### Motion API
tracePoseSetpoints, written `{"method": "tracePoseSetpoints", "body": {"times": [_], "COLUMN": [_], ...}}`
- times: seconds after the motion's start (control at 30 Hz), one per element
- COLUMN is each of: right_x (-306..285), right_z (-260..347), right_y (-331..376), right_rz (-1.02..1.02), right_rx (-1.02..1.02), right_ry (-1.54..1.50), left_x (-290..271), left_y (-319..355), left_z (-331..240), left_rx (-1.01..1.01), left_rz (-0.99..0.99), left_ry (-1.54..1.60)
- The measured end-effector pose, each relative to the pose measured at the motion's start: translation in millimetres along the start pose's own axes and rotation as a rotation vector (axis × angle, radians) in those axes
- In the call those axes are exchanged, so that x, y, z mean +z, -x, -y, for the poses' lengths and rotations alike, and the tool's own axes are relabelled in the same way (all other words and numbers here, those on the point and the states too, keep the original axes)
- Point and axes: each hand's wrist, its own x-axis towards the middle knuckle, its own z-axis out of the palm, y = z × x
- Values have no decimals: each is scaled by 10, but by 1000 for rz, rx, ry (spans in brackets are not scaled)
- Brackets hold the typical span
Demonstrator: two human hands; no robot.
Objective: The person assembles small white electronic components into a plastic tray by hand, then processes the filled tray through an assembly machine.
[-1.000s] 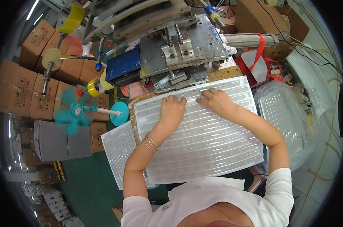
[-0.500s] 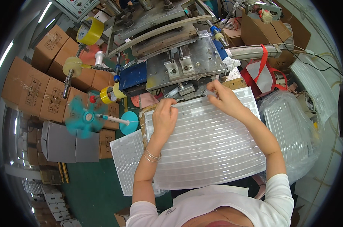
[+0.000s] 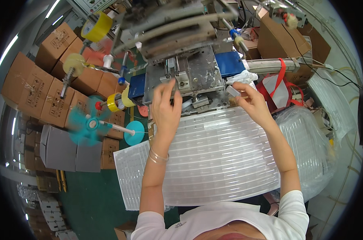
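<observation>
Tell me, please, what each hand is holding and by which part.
The right hand pinches a small pale oblong piece by its end between fingertips. The left hand is raised with fingers spread, holding nothing visible.

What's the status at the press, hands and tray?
Left hand raised, open, at the metal press. Right hand pinches a small pale piece. Clear ribbed tray lies flat under both forearms. Nothing between hands and press.

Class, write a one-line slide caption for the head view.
Left hand raised open and right hand pinching a small part at a metal machine, above ribbed plastic trays.
</observation>
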Motion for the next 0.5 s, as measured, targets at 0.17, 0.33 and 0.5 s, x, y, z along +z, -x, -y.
{"method": "tracePoseSetpoints", "body": {"times": [0.17,0.33,0.5], "right_x": [99,391,580], "right_z": [330,429,280], "right_y": [-264,-733,-1150], "right_rz": [-154,-296,-329], "right_rx": [-105,-418,-521], "right_ry": [155,408,805], "left_x": [175,3,-213], "left_y": [-636,-554,23], "left_z": [-224,-324,-360], "left_rx": [168,134,46], "left_rz": [217,180,170], "left_ry": [-454,-161,124]}}
